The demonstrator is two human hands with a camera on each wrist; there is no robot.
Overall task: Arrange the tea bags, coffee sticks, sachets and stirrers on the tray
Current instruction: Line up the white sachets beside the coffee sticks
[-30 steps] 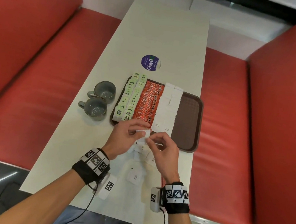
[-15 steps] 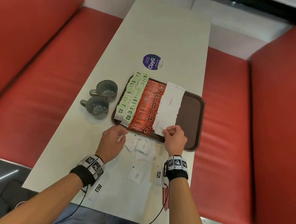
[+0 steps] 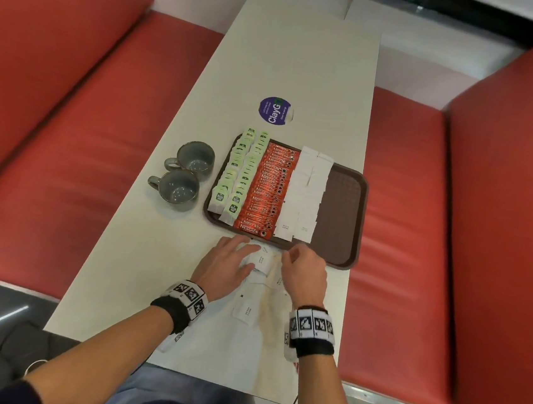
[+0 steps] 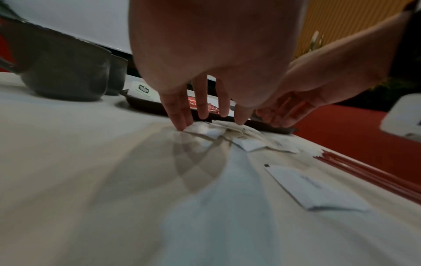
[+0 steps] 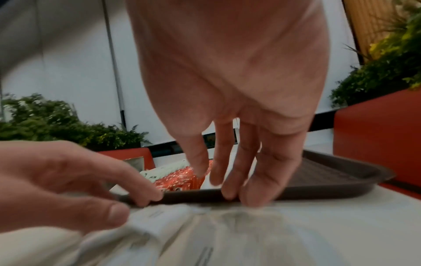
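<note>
L hand (image 3: 228,262) flat, fingers spread on loose sachets (image 3: 260,260) by tray (image 3: 345,210); R hand (image 3: 305,270) fingers relaxed, touching pile, nothing gripped.

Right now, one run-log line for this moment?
left hand: fingers on loose sachets | right hand: beside pile, empty | tray: three item rows, right side bare | stirrers: on table

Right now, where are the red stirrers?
In the left wrist view, the red stirrers lie on the table at its right edge, just right of a lone white sachet, off the tray.
</note>
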